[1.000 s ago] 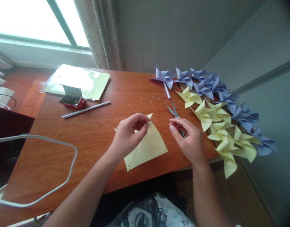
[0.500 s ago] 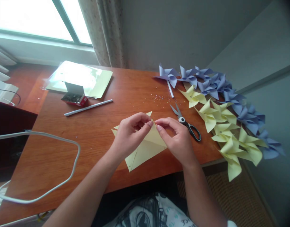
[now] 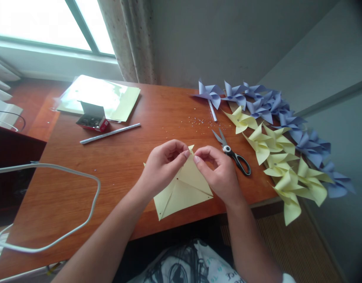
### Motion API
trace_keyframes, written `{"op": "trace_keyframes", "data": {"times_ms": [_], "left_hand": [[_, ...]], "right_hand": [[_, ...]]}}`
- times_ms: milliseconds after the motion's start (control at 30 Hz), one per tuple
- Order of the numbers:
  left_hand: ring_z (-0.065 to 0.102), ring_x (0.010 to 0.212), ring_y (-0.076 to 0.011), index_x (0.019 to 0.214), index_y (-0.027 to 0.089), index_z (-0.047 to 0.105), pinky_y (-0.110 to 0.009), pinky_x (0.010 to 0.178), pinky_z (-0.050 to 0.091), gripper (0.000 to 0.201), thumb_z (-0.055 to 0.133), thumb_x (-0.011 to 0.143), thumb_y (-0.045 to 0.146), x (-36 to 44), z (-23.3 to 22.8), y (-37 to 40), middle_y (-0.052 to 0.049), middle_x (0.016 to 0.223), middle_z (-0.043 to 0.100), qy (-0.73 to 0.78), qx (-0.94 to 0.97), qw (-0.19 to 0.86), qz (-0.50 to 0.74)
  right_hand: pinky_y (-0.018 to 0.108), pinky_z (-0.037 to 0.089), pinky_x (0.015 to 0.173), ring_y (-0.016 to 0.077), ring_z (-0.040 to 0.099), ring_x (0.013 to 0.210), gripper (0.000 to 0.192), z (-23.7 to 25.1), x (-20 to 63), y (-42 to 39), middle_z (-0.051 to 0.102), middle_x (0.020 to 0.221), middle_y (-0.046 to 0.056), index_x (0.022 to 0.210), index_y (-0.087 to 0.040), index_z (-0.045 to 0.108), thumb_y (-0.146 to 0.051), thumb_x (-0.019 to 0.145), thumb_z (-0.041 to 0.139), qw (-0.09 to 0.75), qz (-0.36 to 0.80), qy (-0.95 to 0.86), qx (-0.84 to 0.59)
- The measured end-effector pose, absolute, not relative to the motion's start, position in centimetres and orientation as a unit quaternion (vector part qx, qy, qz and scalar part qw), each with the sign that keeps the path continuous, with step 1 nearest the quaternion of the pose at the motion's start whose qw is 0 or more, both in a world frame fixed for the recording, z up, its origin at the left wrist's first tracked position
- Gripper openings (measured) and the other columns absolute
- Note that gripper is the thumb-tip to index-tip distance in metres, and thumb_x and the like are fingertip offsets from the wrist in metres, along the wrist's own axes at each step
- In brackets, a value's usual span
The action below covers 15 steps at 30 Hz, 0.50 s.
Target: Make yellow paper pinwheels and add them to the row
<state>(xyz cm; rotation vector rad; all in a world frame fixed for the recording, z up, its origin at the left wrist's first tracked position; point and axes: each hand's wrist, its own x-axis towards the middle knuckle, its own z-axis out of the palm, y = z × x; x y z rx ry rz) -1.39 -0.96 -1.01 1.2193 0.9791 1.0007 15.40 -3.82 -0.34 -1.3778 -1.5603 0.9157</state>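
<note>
A pale yellow square of paper (image 3: pixel 181 198) lies on the wooden table in front of me, with cuts running in from its corners and small holes at the centre and near corners. My left hand (image 3: pixel 167 159) is closed in a pinch above its far left part, covering much of that side. Opposite it, my right hand (image 3: pixel 218 167) pinches thumb against fingers over the far right part. Their fingertips almost meet near the paper's far corner. Whatever sits between them is too small to make out. Scissors (image 3: pixel 226 149) with black handles lie partly open beyond my right hand.
Yellow pinwheels (image 3: pixel 279 169) and purple pinwheels (image 3: pixel 269 104) crowd the table's right side. A red box (image 3: pixel 94 122) of small dark pieces, a silvery paper stick (image 3: pixel 110 133) and stacked sheets (image 3: pixel 128 104) are at the back left. A white cable (image 3: pixel 95 196) loops at left.
The yellow paper has shifted slightly towards me and lies flatter, with its centre hole now showing. Both hands stay close together, fingertips slightly apart, and the far corner shows behind them.
</note>
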Motion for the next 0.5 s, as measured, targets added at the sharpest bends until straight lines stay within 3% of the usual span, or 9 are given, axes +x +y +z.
{"op": "trace_keyframes", "data": {"times_ms": [233, 500], "left_hand": [[0.050, 0.068, -0.0120, 0.082, 0.016, 0.063, -0.024, 0.060, 0.040, 0.018, 0.068, 0.089, 0.032, -1.3, -1.2, -1.2, -0.001, 0.074, 0.057, 0.394, 0.548, 0.607, 0.419], [0.058, 0.070, -0.0133, 0.083, 0.016, 0.066, -0.024, 0.061, 0.044, 0.012, 0.068, 0.087, 0.027, -2.1, -0.4, -0.7, -0.004, 0.081, 0.068, 0.456, 0.525, 0.549, 0.464]], "right_hand": [[0.030, 0.053, 0.078, 0.0178, 0.065, 0.082, 0.008, -0.5, 15.0, -3.7, 0.067, 0.086, 0.001, 0.085, -0.022, 0.065, -0.027, 0.091, 0.063, 0.434, 0.388, -0.604, -0.544], [0.028, 0.052, 0.071, 0.0172, 0.062, 0.077, 0.015, -1.8, 16.1, -3.5, 0.065, 0.085, 0.001, 0.091, -0.023, 0.060, -0.038, 0.089, 0.064, 0.508, 0.418, -0.491, -0.571]]}}
